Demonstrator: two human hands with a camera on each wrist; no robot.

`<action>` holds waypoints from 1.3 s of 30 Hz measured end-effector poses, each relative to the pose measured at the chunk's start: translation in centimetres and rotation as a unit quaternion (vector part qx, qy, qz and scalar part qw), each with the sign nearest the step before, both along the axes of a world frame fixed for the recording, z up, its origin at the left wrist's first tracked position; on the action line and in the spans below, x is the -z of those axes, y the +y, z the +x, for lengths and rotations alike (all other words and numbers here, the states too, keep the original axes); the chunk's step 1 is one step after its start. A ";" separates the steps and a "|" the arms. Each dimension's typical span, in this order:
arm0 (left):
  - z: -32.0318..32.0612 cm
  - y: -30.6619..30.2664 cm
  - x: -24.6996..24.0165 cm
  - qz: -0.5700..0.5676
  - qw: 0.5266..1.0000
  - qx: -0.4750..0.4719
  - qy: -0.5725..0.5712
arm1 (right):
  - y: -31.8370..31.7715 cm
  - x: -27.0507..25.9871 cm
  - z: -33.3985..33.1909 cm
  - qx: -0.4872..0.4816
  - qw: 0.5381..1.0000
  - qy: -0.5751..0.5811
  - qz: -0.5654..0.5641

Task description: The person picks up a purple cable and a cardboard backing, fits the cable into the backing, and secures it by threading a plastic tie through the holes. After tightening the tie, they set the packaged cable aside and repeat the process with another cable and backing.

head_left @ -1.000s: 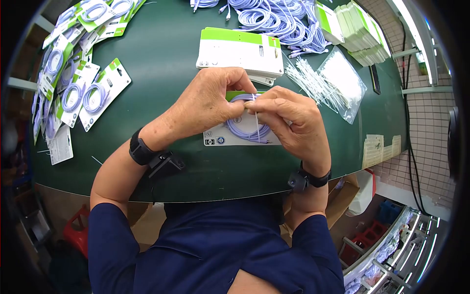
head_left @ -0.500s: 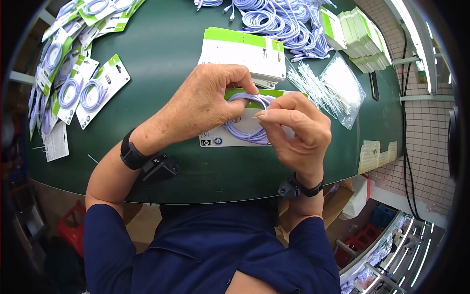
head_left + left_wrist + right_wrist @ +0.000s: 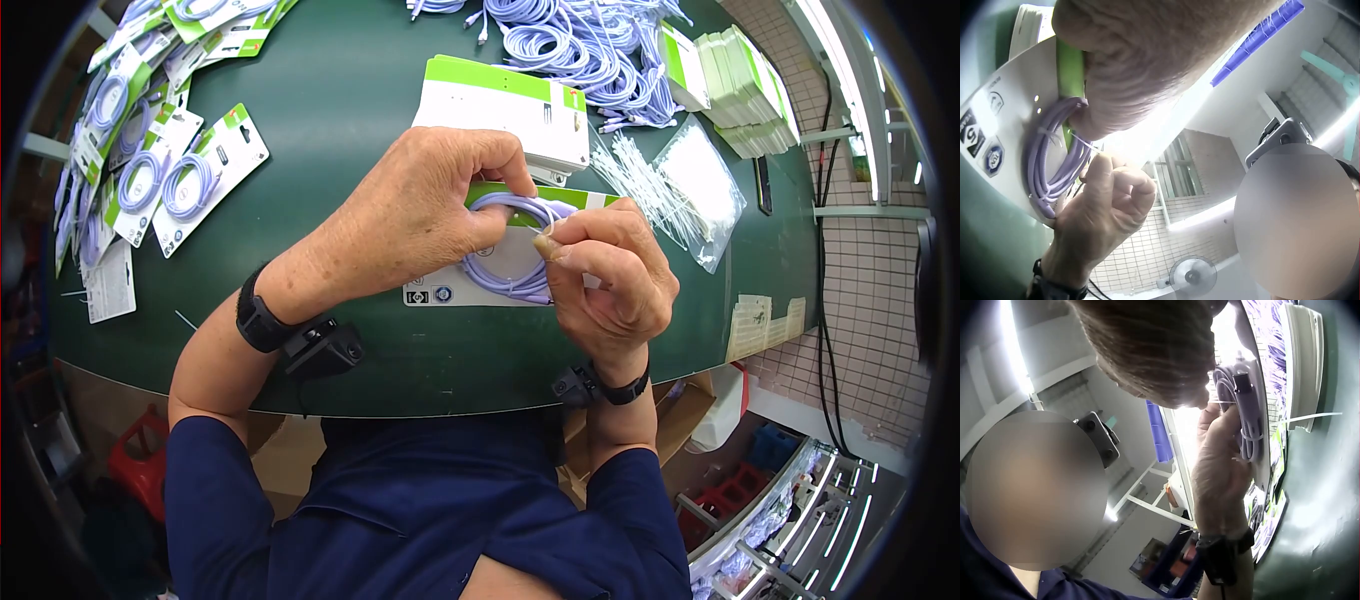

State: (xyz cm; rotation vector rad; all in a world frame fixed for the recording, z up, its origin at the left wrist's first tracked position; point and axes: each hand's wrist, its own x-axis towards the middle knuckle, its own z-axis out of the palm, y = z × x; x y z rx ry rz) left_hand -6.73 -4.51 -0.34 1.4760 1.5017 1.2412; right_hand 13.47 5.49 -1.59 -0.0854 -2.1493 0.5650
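Note:
A lilac cable coil (image 3: 488, 272) lies against a white and green packaging card (image 3: 425, 293) in front of the person. The left hand (image 3: 425, 205) holds the coil's upper left part, thumb and forefinger bent round it. At the coil's right side, the right hand (image 3: 615, 272) pinches a thin white cable tie (image 3: 1085, 144) between thumb and forefinger. That tie runs from the coil to the right fingertips in the left wrist view. Another white band (image 3: 1252, 436) circles the coil, near a dark-ended plug (image 3: 1242, 383). The fingers hide part of the tie.
Behind the hands stands a stack of blank cards (image 3: 490, 105). Loose white ties (image 3: 640, 185) and a clear bag (image 3: 705, 190) lie to the right, below more card stacks (image 3: 735, 85). A heap of lilac cables (image 3: 580, 50) is at the back; carded cables (image 3: 185, 185) pile up left.
The right hand has moved right, away from the left fingers, drawing the tie with it. The tie stood across the coil earlier. The left hand keeps its hold.

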 end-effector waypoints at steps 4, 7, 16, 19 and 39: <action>0.0 0.0 0.0 0.000 1.000 -0.003 0.009 | 0.1 0.1 0.0 0.001 1.000 -0.005 0.003; 0.0 0.0 0.1 0.000 1.000 -0.004 0.013 | 0.1 0.2 -0.1 0.002 1.000 -0.009 0.010; 0.2 0.1 0.3 0.006 1.000 -0.009 0.012 | 0.2 0.5 -0.3 0.002 0.999 -0.020 0.038; 0.2 0.0 0.2 0.003 1.000 -0.010 0.012 | 0.2 0.5 -0.4 0.008 0.998 -0.030 0.060; -0.1 0.3 0.1 -0.047 0.998 -0.014 0.030 | 1.0 0.3 0.1 0.011 0.994 -0.076 0.078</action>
